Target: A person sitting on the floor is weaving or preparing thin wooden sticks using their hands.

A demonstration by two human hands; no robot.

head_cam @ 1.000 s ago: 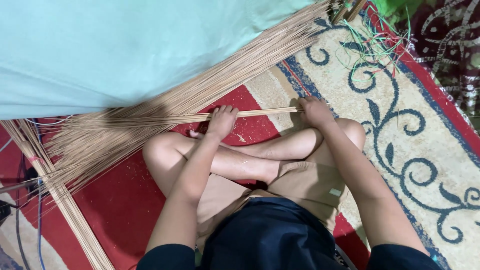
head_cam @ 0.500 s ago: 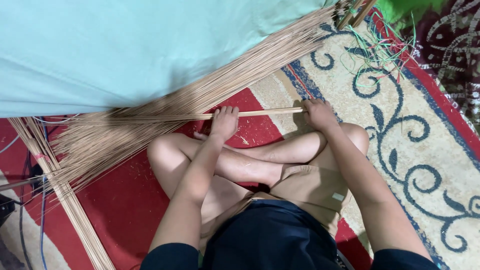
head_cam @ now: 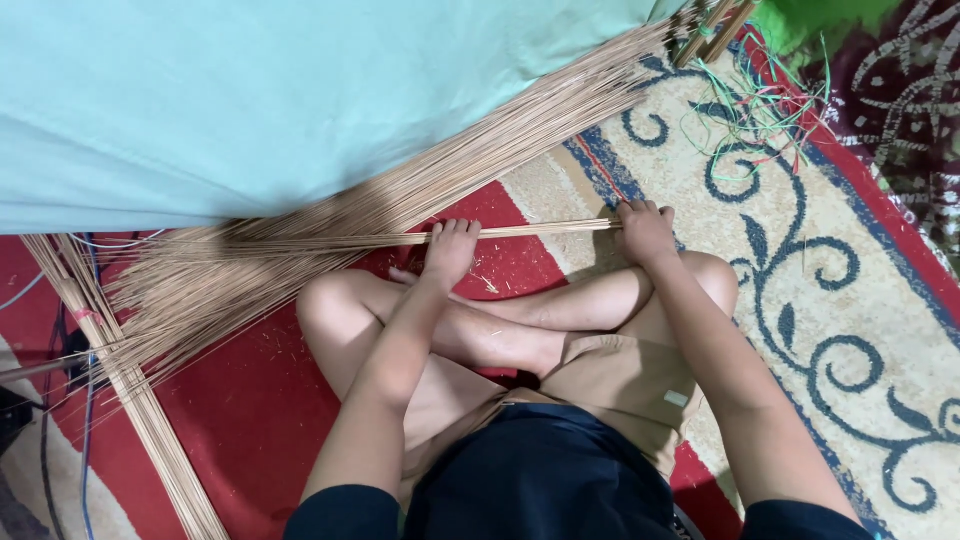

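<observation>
Two hands: both gripped one thin bundle of sticks (head_cam: pixel 530 230) lying level across mid-frame.
Left hand (head_cam: pixel 450 250): fingers curled over the bundle, just above the crossed legs.
Right hand (head_cam: pixel 645 230): closed round the bundle's right end.
Pile of sticks (head_cam: pixel 400 190): fanned from upper right to lower left, under a pale cloth (head_cam: pixel 250 100).
Floor: patterned rug (head_cam: pixel 850 300).

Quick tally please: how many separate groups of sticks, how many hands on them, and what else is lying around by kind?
Stick groups: 3 – held bundle, fanned pile, bundle at left
Hands: 2 – left hand, right hand, both gripping the held bundle
Cloth sheet: 1
Tangle of green and red strips: 1
Carpet: 1
Total: 8
</observation>
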